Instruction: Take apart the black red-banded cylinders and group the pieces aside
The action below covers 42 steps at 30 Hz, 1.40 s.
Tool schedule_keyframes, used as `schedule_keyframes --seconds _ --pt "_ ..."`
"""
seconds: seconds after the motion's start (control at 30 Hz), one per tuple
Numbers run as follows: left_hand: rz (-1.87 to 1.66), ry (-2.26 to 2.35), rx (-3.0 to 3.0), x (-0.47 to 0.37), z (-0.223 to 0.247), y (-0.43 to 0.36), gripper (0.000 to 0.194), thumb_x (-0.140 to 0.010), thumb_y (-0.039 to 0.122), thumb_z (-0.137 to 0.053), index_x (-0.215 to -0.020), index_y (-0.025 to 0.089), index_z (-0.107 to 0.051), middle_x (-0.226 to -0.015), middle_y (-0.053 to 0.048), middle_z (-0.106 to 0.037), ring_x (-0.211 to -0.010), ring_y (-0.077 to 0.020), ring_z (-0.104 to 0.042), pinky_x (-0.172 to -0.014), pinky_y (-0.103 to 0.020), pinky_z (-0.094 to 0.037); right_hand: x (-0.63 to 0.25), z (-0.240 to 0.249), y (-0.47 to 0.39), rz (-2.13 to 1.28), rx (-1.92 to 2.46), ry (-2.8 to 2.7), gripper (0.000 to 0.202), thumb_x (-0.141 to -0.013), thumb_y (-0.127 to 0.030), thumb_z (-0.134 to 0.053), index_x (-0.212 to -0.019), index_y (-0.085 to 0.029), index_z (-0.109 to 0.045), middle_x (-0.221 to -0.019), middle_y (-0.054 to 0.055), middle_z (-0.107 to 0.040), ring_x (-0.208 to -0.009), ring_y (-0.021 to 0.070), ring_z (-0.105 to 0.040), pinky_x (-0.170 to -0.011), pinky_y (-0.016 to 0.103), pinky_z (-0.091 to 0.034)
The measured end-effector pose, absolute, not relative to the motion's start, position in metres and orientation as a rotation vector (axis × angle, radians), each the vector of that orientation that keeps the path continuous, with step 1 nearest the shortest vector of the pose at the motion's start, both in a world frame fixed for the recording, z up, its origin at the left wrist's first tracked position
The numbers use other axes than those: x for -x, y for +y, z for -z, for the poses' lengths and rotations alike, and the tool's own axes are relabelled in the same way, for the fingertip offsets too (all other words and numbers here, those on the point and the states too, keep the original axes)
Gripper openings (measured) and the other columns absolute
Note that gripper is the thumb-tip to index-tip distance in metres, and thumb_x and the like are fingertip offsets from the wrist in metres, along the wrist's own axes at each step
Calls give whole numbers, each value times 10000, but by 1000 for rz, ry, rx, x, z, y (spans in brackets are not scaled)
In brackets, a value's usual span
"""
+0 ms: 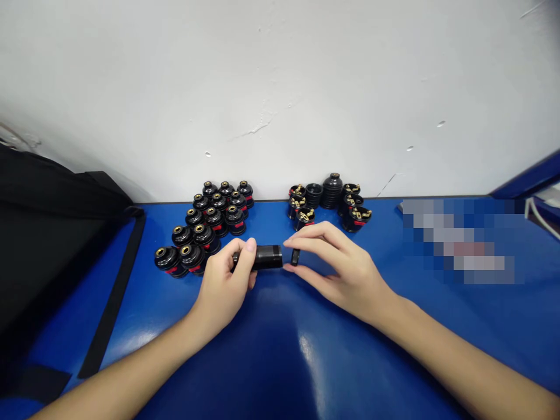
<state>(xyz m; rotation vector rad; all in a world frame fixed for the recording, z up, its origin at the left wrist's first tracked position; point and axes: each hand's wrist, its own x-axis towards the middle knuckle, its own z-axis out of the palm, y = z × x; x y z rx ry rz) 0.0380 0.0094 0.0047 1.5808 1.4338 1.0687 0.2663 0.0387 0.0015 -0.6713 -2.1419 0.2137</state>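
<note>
My left hand [225, 286] grips a black threaded cylindrical part [268, 256], held sideways just above the blue table [280, 350]. My right hand [339, 265] pinches a small black ring [296, 256] between thumb and forefinger, right at the open end of the cylinder, a narrow gap between them. Behind my left hand stands a cluster of several black dome-shaped parts with brass tops and red bands [205, 227]. Behind my right hand is a smaller group of black parts with brass clips [330, 204], some stacked.
A white wall [280, 87] rises directly behind the table. A black bag with a strap [56, 233] lies at the left. A blurred patch [459, 239] covers something at the right, with a blue edge and a white cable [542, 216] beyond it.
</note>
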Motion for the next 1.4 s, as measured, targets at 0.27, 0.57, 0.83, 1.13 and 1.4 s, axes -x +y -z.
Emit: schedule_keyframes --seconds 0.27,0.57,0.83,1.13,1.4 --pt "-1138 1408 -1591 -37 -1 10 345 -1064 520 -519 -994 206 -645 -718 33 -618 -696 -146 -569 -679 -276 -394 -267 -2 40 -196 757 -2136 101 -991 -190 -721 -1024 -198 -627 -1138 127 -612 -980 228 -712 -872 399 -640" --pt "-1130 1394 -1572 -36 0 10 365 -1064 544 -517 -1009 207 -647 -726 29 -619 -723 -159 -574 -712 -295 -399 -275 -22 49 79 888 -2151 28 -1029 -171 -638 -1027 -176 -665 -1175 174 -615 -1098 298 -647 -927 495 -587" --pt "-1108 1381 -1562 -37 0 10 378 -1061 555 -515 -990 208 -647 -721 27 -617 -712 -160 -565 -687 -295 -378 -304 -39 101 359 1118 -2149 162 -1033 -262 -621 -987 -177 -751 -1069 152 -625 -975 303 -580 -905 507 -543" --pt "-1116 1360 -1558 -37 -1 11 377 -1063 549 -510 -995 205 -650 -721 24 -618 -725 -166 -575 -722 -303 -398 -292 -34 151 496 1229 -2227 250 -1017 -261 -580 -995 -173 -812 -1079 176 -617 -969 321 -489 -913 515 -475" --pt "-1097 1369 -1568 -37 -2 11 373 -1058 543 -510 -995 204 -654 -717 23 -618 -717 -168 -575 -704 -297 -390 -286 -29 152 514 1307 -2206 239 -1003 -228 -593 -986 -138 -814 -1063 189 -625 -968 326 -494 -902 494 -495"
